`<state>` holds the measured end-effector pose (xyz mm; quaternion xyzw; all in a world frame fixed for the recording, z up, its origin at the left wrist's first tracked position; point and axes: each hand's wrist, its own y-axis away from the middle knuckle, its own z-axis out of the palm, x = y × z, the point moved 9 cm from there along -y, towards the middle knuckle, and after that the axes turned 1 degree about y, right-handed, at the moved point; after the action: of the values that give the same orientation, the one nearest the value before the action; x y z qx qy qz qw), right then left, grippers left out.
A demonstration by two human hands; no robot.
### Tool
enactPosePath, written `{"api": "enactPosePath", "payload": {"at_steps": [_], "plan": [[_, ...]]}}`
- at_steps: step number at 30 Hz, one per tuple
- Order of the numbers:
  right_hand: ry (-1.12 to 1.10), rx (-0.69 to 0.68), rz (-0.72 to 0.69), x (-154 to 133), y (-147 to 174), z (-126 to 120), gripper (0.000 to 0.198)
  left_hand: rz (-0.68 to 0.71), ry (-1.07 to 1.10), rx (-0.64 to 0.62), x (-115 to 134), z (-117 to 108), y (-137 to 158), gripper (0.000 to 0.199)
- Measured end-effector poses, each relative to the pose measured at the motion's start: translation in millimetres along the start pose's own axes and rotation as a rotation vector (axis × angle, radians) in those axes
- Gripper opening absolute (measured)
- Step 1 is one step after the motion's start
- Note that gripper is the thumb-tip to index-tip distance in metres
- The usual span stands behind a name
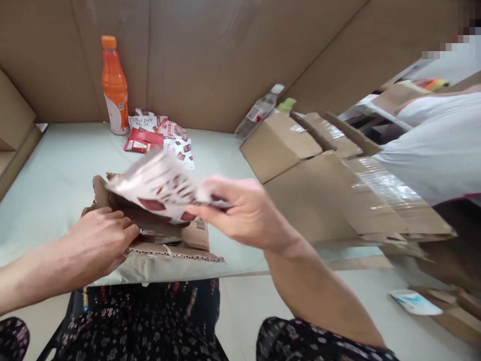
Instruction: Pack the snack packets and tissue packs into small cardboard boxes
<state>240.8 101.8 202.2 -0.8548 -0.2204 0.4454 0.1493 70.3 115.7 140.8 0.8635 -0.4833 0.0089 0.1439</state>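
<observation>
My right hand (240,210) pinches one end of a white packet (165,188) printed with brown chunks and blurred dark lettering. The packet hangs tilted over a small open cardboard box (197,235). At the box's near left side, my left hand (101,238) has its fingers curled over the edge. Part of the inside is hidden by the packet and the left hand. Behind the box lie a red packet (145,141) and several white and pink packets (179,149), one lettered "Super Meal".
An orange drink bottle (114,90) stands against the cardboard wall (195,60). A clear bottle (259,113) leans by large cardboard boxes (311,195) on the right. Beyond them is a person in a white top (439,140). A white-and-blue packet (415,302) lies low at right.
</observation>
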Motion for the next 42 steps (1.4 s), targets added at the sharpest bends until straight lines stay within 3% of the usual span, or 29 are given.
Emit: {"api": "enactPosePath", "payload": {"at_steps": [6, 9, 11, 13, 16, 18, 20, 23, 25, 28, 31, 34, 38, 42], "plan": [[0.420, -0.525, 0.083, 29.4, -14.6, 81.7, 0.017, 0.024, -0.154, 0.095, 6.5, 0.3, 8.1, 0.013], [0.423, -0.680, 0.049, 36.2, -18.9, 106.8, 0.015, 0.025, -0.246, 0.283, 9.3, -9.6, 15.5, 0.022], [0.322, -0.707, -0.025, 26.7, -15.6, 108.5, 0.017, 0.041, -0.235, 0.405, 9.9, -15.7, 21.7, 0.033], [0.176, -0.623, -0.108, 10.4, -12.5, 90.5, 0.024, 0.060, -0.170, 0.407, 7.9, -14.9, 23.0, 0.042], [-0.001, -0.250, -0.110, 9.7, -19.9, 28.0, 0.020, 0.075, -0.031, 0.218, 4.2, -4.6, 16.1, 0.043], [-0.002, 0.054, 0.006, 44.2, -29.3, -15.9, 0.020, 0.075, 0.046, 0.115, 3.3, -1.6, 11.6, 0.040], [0.105, 0.258, 0.224, 105.9, -39.7, -41.0, 0.020, 0.063, 0.083, 0.106, 1.9, -4.9, 8.6, 0.042], [0.312, 0.202, 0.702, 223.6, -54.0, -31.9, 0.024, 0.073, 0.100, 0.143, 1.5, -7.9, 7.7, 0.050], [0.339, 0.164, 0.842, 279.8, -66.3, -15.4, 0.042, 0.082, 0.105, 0.138, 0.6, -3.9, 8.8, 0.051], [0.346, 0.169, 0.933, 328.4, -82.7, 7.8, 0.060, 0.091, 0.098, 0.114, -1.4, 3.5, 11.3, 0.057], [0.324, 0.184, 0.991, 350.1, -89.2, 23.9, 0.066, 0.076, 0.096, 0.089, -3.8, 6.5, 10.8, 0.062], [0.265, 0.184, 1.028, 359.9, -86.2, 31.6, 0.062, 0.033, 0.110, 0.063, -5.6, 5.4, 6.4, 0.054], [0.234, 0.188, 1.034, 358.6, -82.7, 30.4, 0.056, -0.022, 0.086, 0.004, -4.7, 6.3, 2.0, 0.044], [0.263, 0.174, 1.033, 347.5, -92.9, 37.7, 0.058, -0.036, 0.067, 0.027, -3.3, 7.8, 3.9, 0.044]]}}
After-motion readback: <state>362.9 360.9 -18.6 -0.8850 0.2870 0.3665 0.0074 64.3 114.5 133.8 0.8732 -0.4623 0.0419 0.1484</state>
